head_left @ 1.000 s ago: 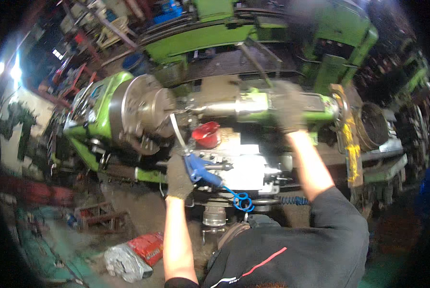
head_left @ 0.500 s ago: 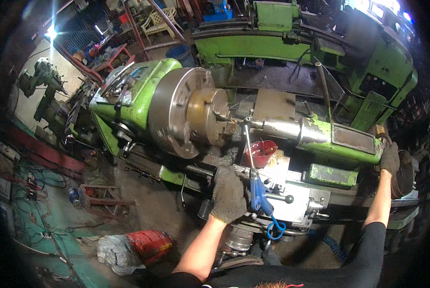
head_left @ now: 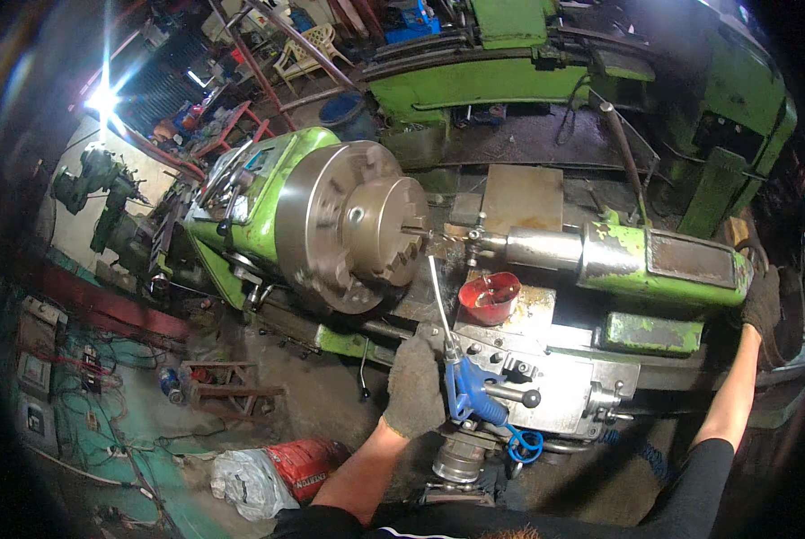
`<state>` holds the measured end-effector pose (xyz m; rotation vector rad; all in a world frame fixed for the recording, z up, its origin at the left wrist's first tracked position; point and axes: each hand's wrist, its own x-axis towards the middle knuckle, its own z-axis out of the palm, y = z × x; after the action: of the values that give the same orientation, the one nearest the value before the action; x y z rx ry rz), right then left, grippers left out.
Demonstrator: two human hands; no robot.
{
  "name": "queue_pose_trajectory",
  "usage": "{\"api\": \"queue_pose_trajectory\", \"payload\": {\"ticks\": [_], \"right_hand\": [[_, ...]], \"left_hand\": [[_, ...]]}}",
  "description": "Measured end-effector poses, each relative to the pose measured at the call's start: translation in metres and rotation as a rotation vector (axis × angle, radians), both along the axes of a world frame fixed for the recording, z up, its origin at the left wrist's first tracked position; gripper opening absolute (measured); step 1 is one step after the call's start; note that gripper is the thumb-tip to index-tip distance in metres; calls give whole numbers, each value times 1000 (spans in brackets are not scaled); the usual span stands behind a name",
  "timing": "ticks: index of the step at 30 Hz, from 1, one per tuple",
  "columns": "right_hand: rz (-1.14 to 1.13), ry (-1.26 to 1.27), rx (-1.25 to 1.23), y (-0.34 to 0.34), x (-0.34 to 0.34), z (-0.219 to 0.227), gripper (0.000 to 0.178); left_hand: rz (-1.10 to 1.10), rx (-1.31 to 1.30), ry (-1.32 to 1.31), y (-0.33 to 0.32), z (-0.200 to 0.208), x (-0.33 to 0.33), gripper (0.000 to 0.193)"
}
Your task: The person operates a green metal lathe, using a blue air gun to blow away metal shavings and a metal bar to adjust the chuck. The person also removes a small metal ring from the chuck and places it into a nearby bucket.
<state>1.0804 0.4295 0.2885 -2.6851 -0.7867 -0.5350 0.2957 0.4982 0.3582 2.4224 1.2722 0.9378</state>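
Observation:
My left hand (head_left: 416, 386), in a dark knit glove, is closed beside and against a blue air blow gun (head_left: 474, 391); its fingers are partly hidden. The gun's thin metal nozzle (head_left: 439, 296) points up toward the lathe chuck (head_left: 322, 225). A smaller round steel piece (head_left: 384, 229) sits at the chuck's face. Facing it is a drill bit (head_left: 447, 237), carried by the tailstock (head_left: 618, 260). At the tailstock's far right end, my gloved right hand (head_left: 762, 301) is closed on the handwheel (head_left: 787, 314).
On the carriage (head_left: 564, 364) stands a red cup (head_left: 490, 301), with a black-knobbed lever (head_left: 530, 398) near the gun. Another green machine (head_left: 492, 85) lies behind. Bags (head_left: 308, 463) and a rusty metal frame (head_left: 232, 391) are on the floor at left, near cables.
The blow gun's nozzle has swung left toward the chuck, and my left hand has shifted slightly left and down with it. My right hand stays at the handwheel. The whole view has shifted a little.

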Motion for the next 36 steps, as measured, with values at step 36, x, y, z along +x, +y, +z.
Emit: {"api": "queue_pose_trajectory", "payload": {"ticks": [36], "right_hand": [[371, -14, -509, -16, -515, 107, 35]], "left_hand": [[684, -1293, -452, -11, -591, -392, 75]]}}
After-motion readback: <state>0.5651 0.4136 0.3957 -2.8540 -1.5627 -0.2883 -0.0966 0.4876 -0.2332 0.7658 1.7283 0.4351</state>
